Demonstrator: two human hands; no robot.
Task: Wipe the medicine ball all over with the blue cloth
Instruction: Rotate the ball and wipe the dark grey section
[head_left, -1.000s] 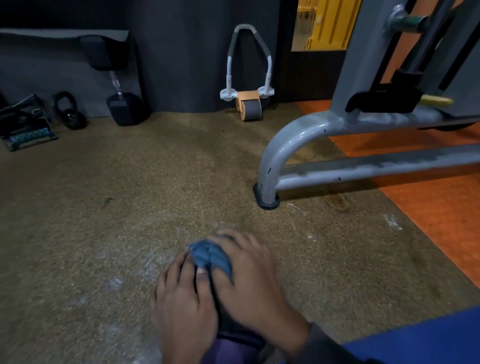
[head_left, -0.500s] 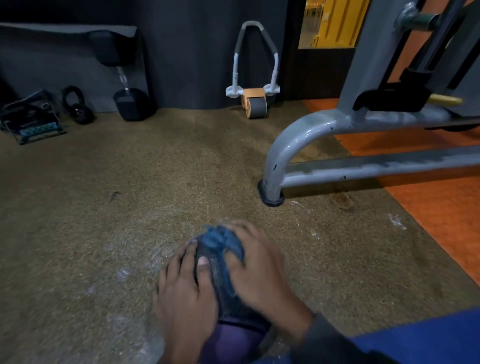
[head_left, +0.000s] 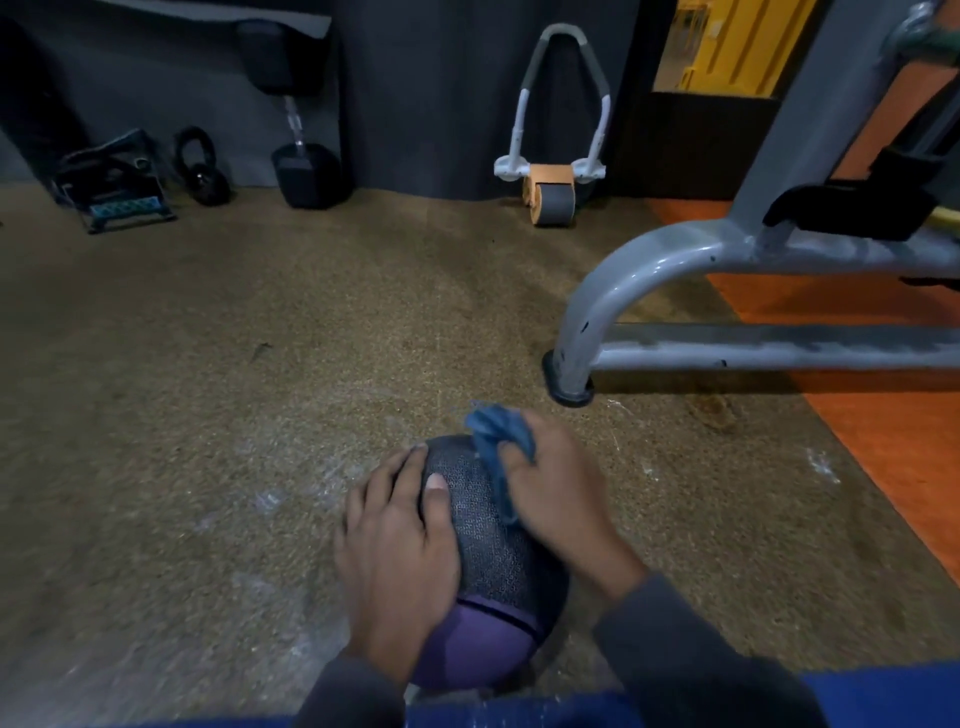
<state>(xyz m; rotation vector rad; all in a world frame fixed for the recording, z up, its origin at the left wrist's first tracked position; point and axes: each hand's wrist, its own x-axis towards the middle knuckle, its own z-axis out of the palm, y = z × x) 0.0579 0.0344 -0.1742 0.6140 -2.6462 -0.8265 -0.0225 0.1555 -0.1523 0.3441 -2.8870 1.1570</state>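
Medicine ball (head_left: 488, 561) sits on the brown floor (head_left: 208, 415), near centre, just in front of the person. Top half is dark with a fine textured pattern, lower near part is purple, with a dark seam between the two.

Left hand (head_left: 395, 551): lies flat on the ball's left side, fingers fairly straight and spread over the curve, thumb (head_left: 439, 506) resting on top. It steadies the ball and does not curl round anything.

Right hand (head_left: 558, 493): on the ball's upper right side, fingers curled round the bunched blue cloth (head_left: 498, 441). The cloth sticks up past the fingers at the far edge of the ball, and a strip of it trails down along the ball under the palm. It touches the ball's surface.

Both forearms are in grey sleeves (head_left: 675, 654). A blue mat (head_left: 883, 696) runs along the near edge.

Rest of the scene:
- Grey machine frame (head_left: 623, 291) on the right, with its curved leg ending in a black foot on the floor just beyond the ball. Orange floor (head_left: 857, 395) lies under it.
- Ab roller (head_left: 553, 192) with a white and grey handle loop leans by the far dark wall.
- Dumbbell (head_left: 306, 174) stands on end at far left of centre.
- Kettlebell (head_left: 202, 171) stands beside it, further left.
- Small black rack (head_left: 117, 184) at far left, contents too dark to tell.

White scuff marks on the floor around the ball.
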